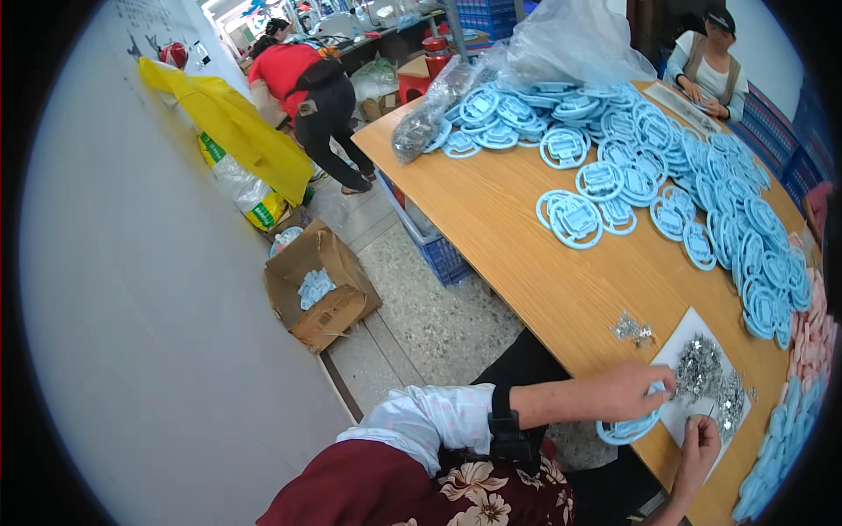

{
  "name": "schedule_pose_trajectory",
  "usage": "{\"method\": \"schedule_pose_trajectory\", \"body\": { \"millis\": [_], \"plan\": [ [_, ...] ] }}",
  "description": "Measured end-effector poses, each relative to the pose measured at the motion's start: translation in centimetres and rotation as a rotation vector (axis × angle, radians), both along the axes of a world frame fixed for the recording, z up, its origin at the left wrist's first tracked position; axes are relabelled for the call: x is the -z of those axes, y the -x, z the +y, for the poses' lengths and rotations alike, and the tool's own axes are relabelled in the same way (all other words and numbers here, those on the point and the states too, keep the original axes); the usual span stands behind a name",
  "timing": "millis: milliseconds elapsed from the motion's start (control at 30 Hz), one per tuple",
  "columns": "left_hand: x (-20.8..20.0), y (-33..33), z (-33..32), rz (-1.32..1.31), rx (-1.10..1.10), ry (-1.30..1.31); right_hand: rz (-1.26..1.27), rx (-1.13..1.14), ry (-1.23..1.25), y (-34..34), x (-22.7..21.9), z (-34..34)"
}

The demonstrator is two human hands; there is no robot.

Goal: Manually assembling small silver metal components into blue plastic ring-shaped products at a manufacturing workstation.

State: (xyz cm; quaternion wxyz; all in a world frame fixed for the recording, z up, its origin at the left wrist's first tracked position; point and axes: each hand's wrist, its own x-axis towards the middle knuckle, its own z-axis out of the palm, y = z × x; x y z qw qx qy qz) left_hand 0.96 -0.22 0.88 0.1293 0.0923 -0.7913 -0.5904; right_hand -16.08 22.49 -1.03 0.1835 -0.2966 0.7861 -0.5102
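Observation:
At the near edge of the table, my left hand (633, 391) curls its thumb and fingers over a light-blue plastic ring (627, 432), and part of that ring shows between them. Beside it, my right hand (699, 445) pinches a small thin dark piece, too small to name, above a white sheet (682, 421). Heaped on the sheet are small shiny metal parts (699, 366), just beyond my fingers. A smaller cluster of metal parts (631, 330) lies on the wood to the left of the sheet.
Many blue plastic rings (601, 181) cover the far and right side of the table (491, 202), with pink pieces (814, 337) at the right edge. Clear plastic bags (570, 39) lie behind. A cardboard box (320, 285) stands on the floor. Two other people work farther off.

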Motion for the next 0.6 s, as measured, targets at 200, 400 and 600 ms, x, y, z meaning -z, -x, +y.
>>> {"method": "schedule_pose_trajectory", "body": {
  "millis": [200,400,600],
  "plan": [
    [-0.7,0.1,1.5,0.026,0.07,0.183,-0.068,-0.174,0.062,-3.5,-2.8,-2.8],
    [0.6,0.6,2.2,0.089,0.026,0.212,-0.043,-0.134,0.051,-3.8,-2.4,-3.0],
    [0.3,0.2,1.2,0.102,0.05,0.187,-0.196,-0.113,0.042,-4.3,-3.3,-3.4]
  ]
}}
